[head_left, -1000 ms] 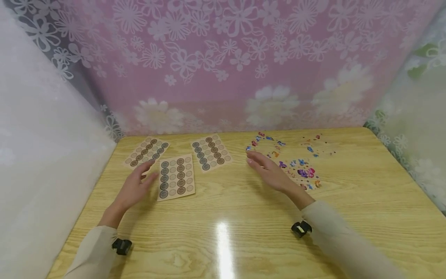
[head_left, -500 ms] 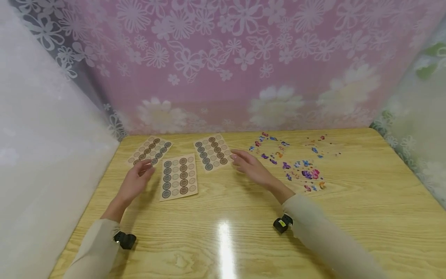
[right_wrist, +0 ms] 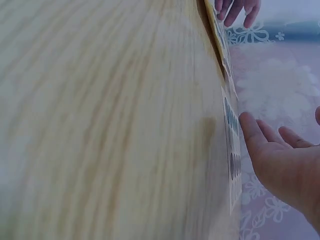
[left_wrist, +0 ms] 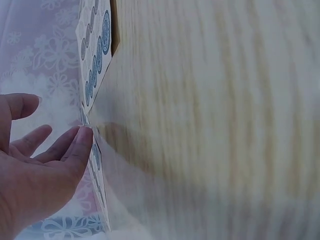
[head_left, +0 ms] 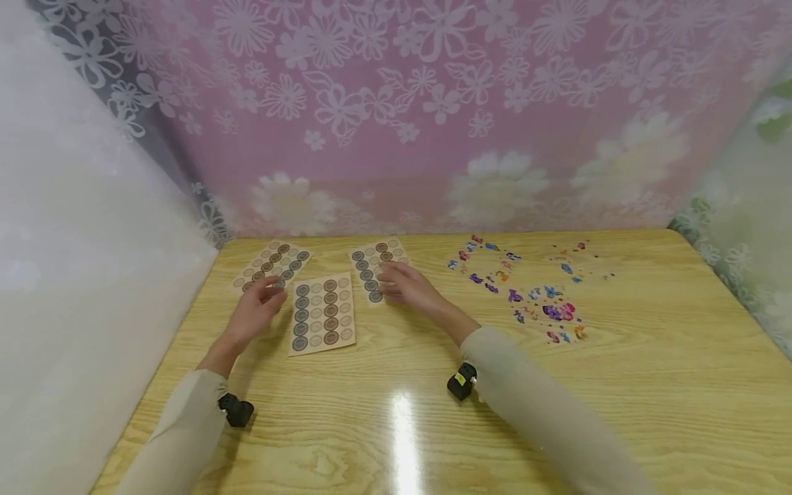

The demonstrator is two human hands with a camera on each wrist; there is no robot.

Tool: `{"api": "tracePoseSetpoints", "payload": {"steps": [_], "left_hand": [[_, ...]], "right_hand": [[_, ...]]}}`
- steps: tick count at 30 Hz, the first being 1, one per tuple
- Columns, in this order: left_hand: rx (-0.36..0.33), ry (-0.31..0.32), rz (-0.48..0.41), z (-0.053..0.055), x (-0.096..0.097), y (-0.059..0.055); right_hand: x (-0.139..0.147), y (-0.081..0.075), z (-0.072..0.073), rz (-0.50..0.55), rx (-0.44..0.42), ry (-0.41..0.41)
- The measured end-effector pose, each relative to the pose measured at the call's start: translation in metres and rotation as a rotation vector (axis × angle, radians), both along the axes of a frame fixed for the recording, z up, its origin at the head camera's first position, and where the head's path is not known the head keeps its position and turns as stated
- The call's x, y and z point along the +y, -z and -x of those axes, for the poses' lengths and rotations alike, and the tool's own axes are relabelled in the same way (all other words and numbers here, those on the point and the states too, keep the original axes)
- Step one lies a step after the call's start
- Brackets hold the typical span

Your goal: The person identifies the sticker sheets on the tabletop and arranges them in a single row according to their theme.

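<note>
"Look, the right grip [head_left: 411,290] has moved left, away from the bright bits [head_left: 559,311]! Now it is over the right sheet [head_left: 369,265]."

"Has the left grip [head_left: 256,308] moved too?"

"Not much. It stays by the near corner of the left sheet [head_left: 266,265]. All three sheets lie in the same spots as before."

"What are the fingers doing?"

"On the right, they are long and loose, and the grip is wide. They hide part of the right sheet. I can't tell if they touch it."

"And on the left?"

"Those fingers bend a little, and there is a gap between them and the thumb. That grip is loose too. I can't tell if the tips touch the paper."

"Where is the last sheet?"

"The front sheet [head_left: 323,313] lies flat on the bench [head_left: 656,399], between the two grips and closer to the person. Every sheet has rows of round marks, some dark blue, some brown, some pale."

"What else do you see?"

"The bright bits are in little bunches on the right side: purple, pink, blue and orange. Behind the bench hangs a pink curtain [head_left: 396,158] with white flowers. Each pale sleeve [head_left: 526,392] has a small black box near the wrist."
</note>
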State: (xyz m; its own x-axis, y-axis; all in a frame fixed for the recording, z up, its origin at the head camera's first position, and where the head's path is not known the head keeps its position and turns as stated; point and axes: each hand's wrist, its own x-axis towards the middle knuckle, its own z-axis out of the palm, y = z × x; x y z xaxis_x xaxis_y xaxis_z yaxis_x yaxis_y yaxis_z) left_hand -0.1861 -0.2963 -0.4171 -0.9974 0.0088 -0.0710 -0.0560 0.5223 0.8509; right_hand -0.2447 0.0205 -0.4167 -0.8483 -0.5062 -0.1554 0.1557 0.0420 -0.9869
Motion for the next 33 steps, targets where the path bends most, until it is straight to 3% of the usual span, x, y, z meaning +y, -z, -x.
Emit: {"api": "tracePoseSetpoints", "payload": {"steps": [6, 15, 24, 33], "left_hand": [[-0.011, -0.003, 0.085, 0.008, 0.004, -0.002], [-0.045, -0.013, 0.141, 0.019, 0.008, 0.0], [-0.067, -0.017, 0.251, 0.029, 0.014, -0.003], [-0.082, -0.017, 0.351, 0.036, 0.015, -0.006]], "right_hand": [[-0.013, 0.003, 0.007, -0.001, -0.01, -0.016], [-0.032, 0.004, 0.014, -0.026, 0.017, -0.024], [-0.047, 0.006, 0.016, -0.111, -0.038, -0.006], [-0.061, 0.004, 0.018, -0.197, 0.034, -0.064]]}}
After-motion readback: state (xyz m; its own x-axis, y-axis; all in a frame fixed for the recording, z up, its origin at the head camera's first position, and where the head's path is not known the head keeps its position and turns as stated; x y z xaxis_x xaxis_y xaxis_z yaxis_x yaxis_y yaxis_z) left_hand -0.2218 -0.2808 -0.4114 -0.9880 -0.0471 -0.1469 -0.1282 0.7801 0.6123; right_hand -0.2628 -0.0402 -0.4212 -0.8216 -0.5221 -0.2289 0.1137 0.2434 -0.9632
